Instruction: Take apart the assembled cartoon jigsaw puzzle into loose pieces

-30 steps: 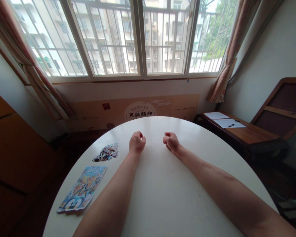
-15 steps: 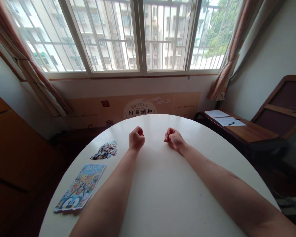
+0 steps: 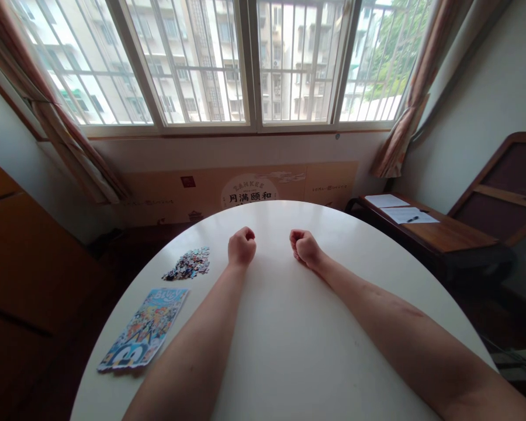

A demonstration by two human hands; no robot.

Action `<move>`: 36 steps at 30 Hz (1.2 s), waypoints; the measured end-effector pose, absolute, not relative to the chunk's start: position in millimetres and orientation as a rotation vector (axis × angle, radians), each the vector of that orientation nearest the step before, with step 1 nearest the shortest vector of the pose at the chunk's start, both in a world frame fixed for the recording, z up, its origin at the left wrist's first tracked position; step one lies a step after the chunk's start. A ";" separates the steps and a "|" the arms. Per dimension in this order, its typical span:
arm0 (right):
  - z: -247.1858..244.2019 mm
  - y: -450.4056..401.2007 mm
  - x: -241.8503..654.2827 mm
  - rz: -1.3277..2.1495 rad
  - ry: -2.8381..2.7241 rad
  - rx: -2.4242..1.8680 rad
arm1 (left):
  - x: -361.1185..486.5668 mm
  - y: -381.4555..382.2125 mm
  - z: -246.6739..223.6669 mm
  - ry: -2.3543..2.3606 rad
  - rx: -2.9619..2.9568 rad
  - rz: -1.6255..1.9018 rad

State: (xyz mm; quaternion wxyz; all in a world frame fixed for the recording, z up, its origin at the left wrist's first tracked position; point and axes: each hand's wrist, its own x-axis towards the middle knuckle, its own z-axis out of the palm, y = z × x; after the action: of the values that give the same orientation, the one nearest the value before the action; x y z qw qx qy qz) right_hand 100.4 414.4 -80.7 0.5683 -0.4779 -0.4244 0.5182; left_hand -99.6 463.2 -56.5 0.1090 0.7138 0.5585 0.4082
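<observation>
Both of my forearms reach over a round white table (image 3: 289,327). My left hand (image 3: 242,247) is closed in a fist and rests near the table's far side, with nothing seen in it. Across a short gap to the right, my right hand (image 3: 304,247) is also curled into a fist, and no object shows in it. A heap of small jigsaw pieces (image 3: 188,264) lies left of my left hand. Nearer to me, beside my left forearm, is a colourful picture sheet (image 3: 144,327) with a cartoon face at its lower end.
Beyond the table a printed cardboard panel (image 3: 158,196) stands below a barred window (image 3: 201,64). At the right is a wooden bench (image 3: 460,234) carrying papers (image 3: 409,215) and a pen. An orange-brown cabinet (image 3: 26,251) stands at the left, and curtains flank the window.
My right hand has curled more tightly; its fingers hung a little looser before. My left hand stays a fist in nearly the same place. The view has shifted slightly.
</observation>
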 end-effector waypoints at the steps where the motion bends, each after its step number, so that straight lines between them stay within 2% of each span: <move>1: -81.3 415.0 99.3 1.221 -0.991 -1.124 | -99.4 464.3 -57.3 1.647 2.091 1.196; 10: -68.8 409.2 120.5 1.349 -0.849 -0.939 | -97.3 466.6 -61.4 1.660 2.074 1.199; 27: -58.9 400.1 133.8 1.514 -0.596 -0.757 | -91.0 434.9 -49.8 1.646 2.171 1.440; 32: -57.6 400.1 136.1 1.549 -0.579 -0.750 | -110.5 409.7 -16.2 1.530 2.264 1.417; 36: -57.8 402.1 136.5 1.565 -0.578 -0.742 | -170.2 365.1 30.4 1.486 2.276 1.435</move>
State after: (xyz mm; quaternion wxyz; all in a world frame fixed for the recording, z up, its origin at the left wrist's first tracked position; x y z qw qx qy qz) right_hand 136.5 402.1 -57.8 0.6115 -0.3215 -0.2506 0.6782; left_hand -170.2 365.1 30.4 0.0340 0.7400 0.4832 0.4667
